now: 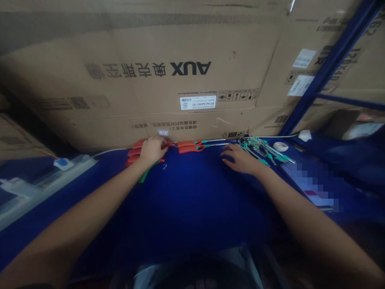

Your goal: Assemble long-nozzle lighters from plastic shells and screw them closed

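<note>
My left hand point(153, 149) rests on a row of orange long-nosed lighters point(134, 152) at the back of the blue table point(192, 192), fingers curled over them. One green lighter point(146, 173) lies under my wrist. Two more orange lighters with green triggers and metal tubes point(192, 147) lie between my hands. My right hand point(240, 158) lies flat on the table with fingers spread, holding nothing, right beside a pile of green-and-metal lighter parts point(264, 151).
A big brown cardboard box printed AUX point(168, 76) stands as a wall behind the table. A white tape roll point(280, 146) lies right of the pile. A blue shelf post point(327, 64) rises at right. Clear plastic trays point(36, 180) sit at left.
</note>
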Action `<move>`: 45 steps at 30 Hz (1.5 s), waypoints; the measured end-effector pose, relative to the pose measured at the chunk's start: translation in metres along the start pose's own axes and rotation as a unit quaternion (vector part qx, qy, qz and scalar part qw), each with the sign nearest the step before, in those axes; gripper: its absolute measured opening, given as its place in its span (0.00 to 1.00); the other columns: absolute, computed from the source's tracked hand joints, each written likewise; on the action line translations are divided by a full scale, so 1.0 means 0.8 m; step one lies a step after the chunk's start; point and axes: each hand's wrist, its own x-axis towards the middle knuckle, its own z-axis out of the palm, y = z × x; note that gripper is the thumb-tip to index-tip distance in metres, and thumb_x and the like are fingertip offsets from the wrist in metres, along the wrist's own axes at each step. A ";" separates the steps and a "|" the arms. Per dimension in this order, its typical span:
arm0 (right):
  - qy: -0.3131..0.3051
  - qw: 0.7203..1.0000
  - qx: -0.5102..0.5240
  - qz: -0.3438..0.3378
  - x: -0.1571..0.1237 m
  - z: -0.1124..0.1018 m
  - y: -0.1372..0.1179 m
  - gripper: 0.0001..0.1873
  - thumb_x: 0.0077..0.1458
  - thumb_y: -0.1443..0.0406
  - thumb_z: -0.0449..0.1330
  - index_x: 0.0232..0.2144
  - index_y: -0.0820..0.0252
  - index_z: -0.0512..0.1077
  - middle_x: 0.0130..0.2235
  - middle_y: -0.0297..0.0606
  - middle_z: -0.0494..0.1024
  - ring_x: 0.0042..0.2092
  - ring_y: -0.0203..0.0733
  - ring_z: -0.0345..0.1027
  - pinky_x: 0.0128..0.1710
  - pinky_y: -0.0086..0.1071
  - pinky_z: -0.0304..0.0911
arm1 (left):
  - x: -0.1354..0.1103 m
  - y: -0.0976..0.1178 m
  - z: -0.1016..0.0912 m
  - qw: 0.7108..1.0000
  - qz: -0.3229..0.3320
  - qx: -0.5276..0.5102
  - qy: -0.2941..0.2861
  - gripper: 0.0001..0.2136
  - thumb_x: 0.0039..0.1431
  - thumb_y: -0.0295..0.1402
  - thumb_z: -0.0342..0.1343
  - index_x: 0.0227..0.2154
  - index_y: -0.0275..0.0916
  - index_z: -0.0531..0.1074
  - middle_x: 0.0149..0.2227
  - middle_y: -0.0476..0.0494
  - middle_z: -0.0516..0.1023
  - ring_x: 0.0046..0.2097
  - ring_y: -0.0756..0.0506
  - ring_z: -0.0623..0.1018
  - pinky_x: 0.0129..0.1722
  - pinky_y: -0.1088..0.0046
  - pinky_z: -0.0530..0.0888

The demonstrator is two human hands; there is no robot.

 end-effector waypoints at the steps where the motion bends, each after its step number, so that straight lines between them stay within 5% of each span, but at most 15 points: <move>1: -0.002 1.000 0.001 -0.001 0.000 0.000 0.000 0.14 0.62 0.64 0.57 0.46 0.62 0.78 0.53 0.52 0.71 0.56 0.55 0.66 0.59 0.51 0.63 | 0.000 -0.001 -0.001 1.000 0.002 -0.005 0.003 0.11 0.59 0.35 0.56 0.42 0.40 0.77 0.49 0.39 0.80 0.52 0.35 0.76 0.49 0.59 0.71; 19: -0.018 1.000 0.013 -0.003 -0.001 0.003 0.001 0.14 0.62 0.64 0.56 0.46 0.60 0.78 0.52 0.50 0.71 0.56 0.53 0.67 0.60 0.50 0.63 | 0.003 -0.032 -0.009 0.995 -0.053 -0.083 -0.017 0.15 0.60 0.34 0.56 0.49 0.40 0.76 0.45 0.40 0.83 0.45 0.42 0.82 0.45 0.68 0.76; 25: -0.014 1.000 0.023 -0.002 -0.002 0.001 0.001 0.14 0.62 0.64 0.56 0.46 0.59 0.78 0.52 0.51 0.71 0.56 0.55 0.67 0.59 0.52 0.64 | -0.032 -0.011 -0.034 0.997 -0.061 -0.047 -0.015 0.15 0.60 0.42 0.56 0.45 0.39 0.73 0.46 0.37 0.80 0.47 0.37 0.80 0.47 0.62 0.75; 31: -0.012 0.999 0.043 -0.002 -0.001 0.004 0.000 0.14 0.61 0.64 0.57 0.45 0.58 0.79 0.52 0.50 0.72 0.56 0.55 0.67 0.60 0.53 0.63 | -0.085 -0.006 -0.038 0.989 -0.099 0.010 -0.112 0.27 0.50 0.47 0.64 0.48 0.34 0.67 0.50 0.22 0.76 0.51 0.26 0.78 0.45 0.54 0.75; 37: -0.013 0.999 0.039 -0.003 -0.002 0.005 0.003 0.14 0.61 0.63 0.57 0.45 0.58 0.79 0.52 0.50 0.72 0.57 0.55 0.67 0.61 0.53 0.63 | -0.097 -0.019 -0.039 0.976 -0.117 0.018 -0.182 0.20 0.56 0.36 0.59 0.49 0.31 0.66 0.43 0.23 0.80 0.44 0.30 0.82 0.38 0.60 0.76; 42: 0.015 0.998 0.061 -0.013 0.000 -0.001 -0.008 0.15 0.62 0.64 0.56 0.47 0.59 0.77 0.52 0.51 0.73 0.58 0.54 0.67 0.61 0.53 0.62 | -0.105 0.002 -0.060 0.983 -0.086 -0.005 -0.164 0.18 0.60 0.33 0.56 0.51 0.31 0.65 0.46 0.23 0.79 0.46 0.30 0.81 0.41 0.58 0.76; 45: 0.060 0.987 0.146 -0.017 0.003 -0.009 -0.036 0.17 0.63 0.62 0.56 0.54 0.54 0.72 0.55 0.47 0.72 0.59 0.51 0.67 0.60 0.49 0.65 | -0.123 0.035 -0.063 0.987 -0.025 -0.051 -0.148 0.17 0.63 0.37 0.54 0.53 0.39 0.65 0.49 0.34 0.79 0.48 0.36 0.81 0.44 0.63 0.76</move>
